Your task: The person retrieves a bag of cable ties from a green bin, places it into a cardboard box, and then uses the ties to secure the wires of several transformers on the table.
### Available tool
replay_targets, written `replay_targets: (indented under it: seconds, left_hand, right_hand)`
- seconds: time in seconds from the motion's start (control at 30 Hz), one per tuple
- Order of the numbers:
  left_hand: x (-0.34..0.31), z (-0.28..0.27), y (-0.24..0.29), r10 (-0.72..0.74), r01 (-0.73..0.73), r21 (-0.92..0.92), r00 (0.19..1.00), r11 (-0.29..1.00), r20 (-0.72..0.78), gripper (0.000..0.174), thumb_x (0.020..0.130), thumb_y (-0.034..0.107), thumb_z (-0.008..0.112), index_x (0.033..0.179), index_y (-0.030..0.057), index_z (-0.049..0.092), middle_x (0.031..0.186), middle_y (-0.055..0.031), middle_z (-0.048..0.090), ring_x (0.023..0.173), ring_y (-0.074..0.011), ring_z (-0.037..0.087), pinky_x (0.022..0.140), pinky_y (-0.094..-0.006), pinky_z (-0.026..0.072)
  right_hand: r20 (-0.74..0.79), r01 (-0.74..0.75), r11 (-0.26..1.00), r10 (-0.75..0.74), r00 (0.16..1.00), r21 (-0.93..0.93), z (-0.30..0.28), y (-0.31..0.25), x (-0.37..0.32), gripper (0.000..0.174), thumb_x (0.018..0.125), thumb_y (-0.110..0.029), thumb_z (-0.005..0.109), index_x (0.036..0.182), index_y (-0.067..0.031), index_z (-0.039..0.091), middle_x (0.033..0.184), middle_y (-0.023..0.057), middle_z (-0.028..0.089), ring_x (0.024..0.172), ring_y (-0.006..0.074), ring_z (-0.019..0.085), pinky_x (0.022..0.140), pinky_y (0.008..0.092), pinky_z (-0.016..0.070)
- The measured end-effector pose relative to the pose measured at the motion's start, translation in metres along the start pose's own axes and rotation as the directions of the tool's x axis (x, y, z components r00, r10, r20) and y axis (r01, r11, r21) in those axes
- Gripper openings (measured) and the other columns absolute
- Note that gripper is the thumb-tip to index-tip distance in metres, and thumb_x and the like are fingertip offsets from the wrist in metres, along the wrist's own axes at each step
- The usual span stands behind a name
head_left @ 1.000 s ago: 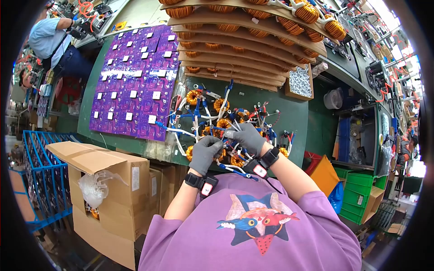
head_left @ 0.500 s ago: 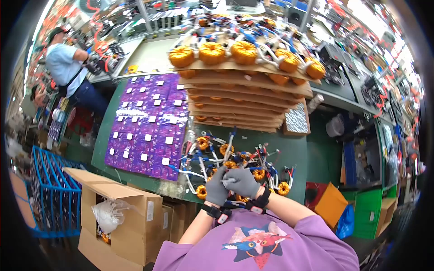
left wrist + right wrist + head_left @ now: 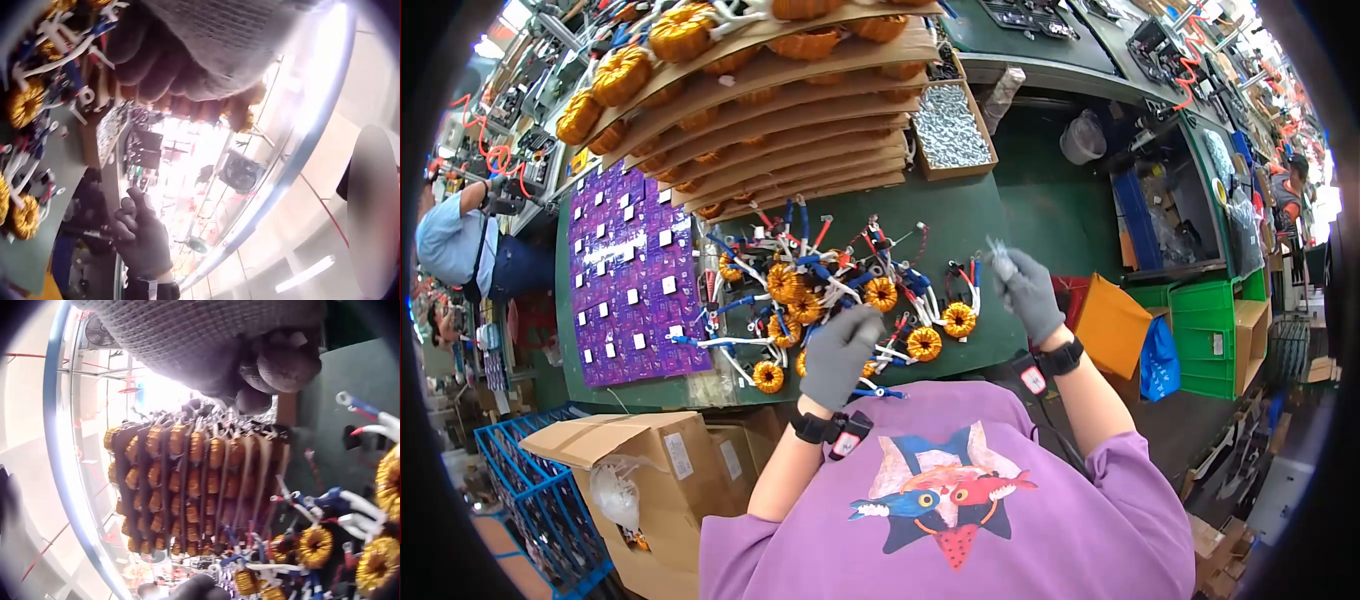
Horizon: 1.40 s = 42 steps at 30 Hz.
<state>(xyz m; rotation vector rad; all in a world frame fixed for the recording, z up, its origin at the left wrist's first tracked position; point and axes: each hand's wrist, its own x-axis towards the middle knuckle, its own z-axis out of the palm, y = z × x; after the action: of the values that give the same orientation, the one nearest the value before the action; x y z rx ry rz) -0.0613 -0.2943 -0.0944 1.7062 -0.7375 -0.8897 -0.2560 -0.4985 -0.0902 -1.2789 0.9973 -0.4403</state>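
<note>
My gloved left hand [image 3: 840, 358] is over the near side of a pile of wired coils, fingers curled in; nothing shows between them in the left wrist view, where the palm is hidden. To the right, my gloved right hand [image 3: 1030, 295] is raised near the table's right edge. Its fingertips pinch small silvery pieces [image 3: 1002, 262], too blurred to name. Below it and to the left, copper-wound toroidal coils [image 3: 924, 344] with white, blue and red leads lie tangled on the green table [image 3: 960, 215].
Purple circuit boards [image 3: 615, 270] cover the left of the table. Behind the pile, cardboard sheets [image 3: 800, 130] carry stacked coils. A box of small silvery parts [image 3: 984, 168] stands at the back right. Cardboard boxes [image 3: 670, 475] are at the near left, green crates [image 3: 1203, 345] at the right.
My hands were together over the pile and have come apart. The right hand has moved to the right with the silvery pieces; the left stays over the pile. The head view has turned.
</note>
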Motion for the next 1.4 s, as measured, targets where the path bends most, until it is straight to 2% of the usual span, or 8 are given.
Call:
replay_targets:
  seconds: [0.07, 0.13, 0.3, 0.47, 0.53, 0.63, 1.07, 1.4]
  left_hand:
    - [-0.003, 0.019, -0.017, -0.197, 0.140, 0.285, 0.963, 0.948, 0.185, 0.029, 0.089, 0.025, 0.055, 0.106, 0.0030, 0.065, 0.100, -0.0113, 0.067, 0.090, -0.0272, 0.065, 0.080, -0.0348, 0.0499]
    - [-0.005, 0.047, -0.054, 0.041, -0.070, 0.520, 0.997, 0.851, 0.066, 0.035, 0.090, 0.023, 0.051, 0.119, 0.0047, 0.056, 0.111, -0.0140, 0.063, 0.098, -0.0342, 0.062, 0.085, -0.0408, 0.0486]
    - [0.008, 0.078, -0.041, -0.475, 0.328, 0.791, 0.878, 0.517, -0.054, 0.041, 0.086, 0.020, 0.053, 0.125, 0.0070, 0.050, 0.113, -0.0169, 0.062, 0.099, -0.0356, 0.061, 0.083, -0.0444, 0.0482]
    - [-0.018, 0.077, -0.073, -0.118, 0.241, 0.286, 0.915, 0.927, -0.387, 0.035, 0.081, 0.006, 0.063, 0.116, 0.0031, 0.058, 0.097, -0.0121, 0.068, 0.080, -0.0210, 0.066, 0.068, -0.0312, 0.0512]
    - [-0.025, 0.082, -0.066, -0.480, 0.353, -0.352, 0.780, 0.867, -0.401, 0.040, 0.082, 0.000, 0.061, 0.121, 0.0008, 0.053, 0.095, -0.0076, 0.065, 0.068, -0.0109, 0.060, 0.055, -0.0235, 0.0478]
    - [-0.029, 0.088, -0.075, -0.429, 0.233, -0.445, 0.802, 0.865, -0.415, 0.046, 0.083, 0.000, 0.061, 0.126, 0.0002, 0.047, 0.095, -0.0060, 0.061, 0.062, -0.0062, 0.054, 0.049, -0.0194, 0.0436]
    - [-0.020, 0.069, -0.084, -0.116, 0.229, 0.359, 0.944, 0.905, -0.309, 0.041, 0.082, 0.019, 0.066, 0.121, 0.0074, 0.059, 0.076, -0.0079, 0.064, 0.057, -0.0130, 0.057, 0.054, -0.0276, 0.0459]
    - [-0.001, 0.043, -0.067, -0.274, 0.277, 0.342, 0.960, 0.898, -0.058, 0.044, 0.084, 0.019, 0.063, 0.126, 0.0076, 0.056, 0.075, -0.0062, 0.063, 0.058, -0.0108, 0.058, 0.056, -0.0264, 0.0467]
  right_hand:
    - [0.042, 0.000, 0.996, 0.003, 0.999, -0.084, -0.015, 0.032, -0.009, 0.027, 0.094, -0.031, 0.058, 0.096, -0.0049, 0.063, 0.068, -0.0048, 0.049, 0.054, 0.0014, 0.041, 0.047, 0.0181, 0.0307]
    - [0.048, -0.023, 0.993, 0.028, 0.998, -0.114, -0.020, 0.052, -0.012, 0.026, 0.094, -0.029, 0.057, 0.094, -0.0039, 0.062, 0.066, -0.0051, 0.047, 0.055, 0.0023, 0.042, 0.050, 0.0195, 0.0322]
    - [0.204, -0.027, 0.968, 0.080, 0.976, -0.251, -0.014, 0.064, -0.007, 0.026, 0.089, -0.024, 0.061, 0.098, 0.0008, 0.062, 0.071, -0.0007, 0.055, 0.065, 0.0058, 0.049, 0.059, 0.0247, 0.0417]
    - [0.465, 0.000, 0.957, 0.141, 0.874, -0.290, 0.004, 0.061, 0.004, 0.030, 0.087, -0.024, 0.064, 0.105, -0.0012, 0.067, 0.086, 0.0057, 0.067, 0.078, 0.0094, 0.058, 0.070, 0.0253, 0.0471]
    - [0.499, 0.056, 0.938, 0.131, 0.856, -0.343, 0.013, 0.059, 0.006, 0.030, 0.087, -0.026, 0.063, 0.104, -0.0019, 0.067, 0.090, 0.0100, 0.069, 0.082, 0.0150, 0.063, 0.074, 0.0280, 0.0486]
    - [0.544, 0.118, 0.905, 0.137, 0.828, -0.408, 0.028, 0.052, 0.014, 0.034, 0.087, -0.029, 0.062, 0.107, -0.0017, 0.065, 0.095, 0.0141, 0.069, 0.086, 0.0196, 0.065, 0.077, 0.0301, 0.0490]
    - [0.571, 0.274, 0.848, 0.040, 0.820, -0.453, 0.063, 0.062, 0.032, 0.028, 0.084, -0.026, 0.064, 0.099, -0.0025, 0.065, 0.088, 0.0137, 0.066, 0.082, 0.0242, 0.066, 0.074, 0.0335, 0.0497]
    - [0.669, 0.493, 0.718, -0.052, 0.742, -0.492, 0.082, 0.071, 0.040, 0.026, 0.082, -0.028, 0.064, 0.096, -0.0062, 0.067, 0.084, 0.0148, 0.065, 0.079, 0.0320, 0.063, 0.071, 0.0380, 0.0494]
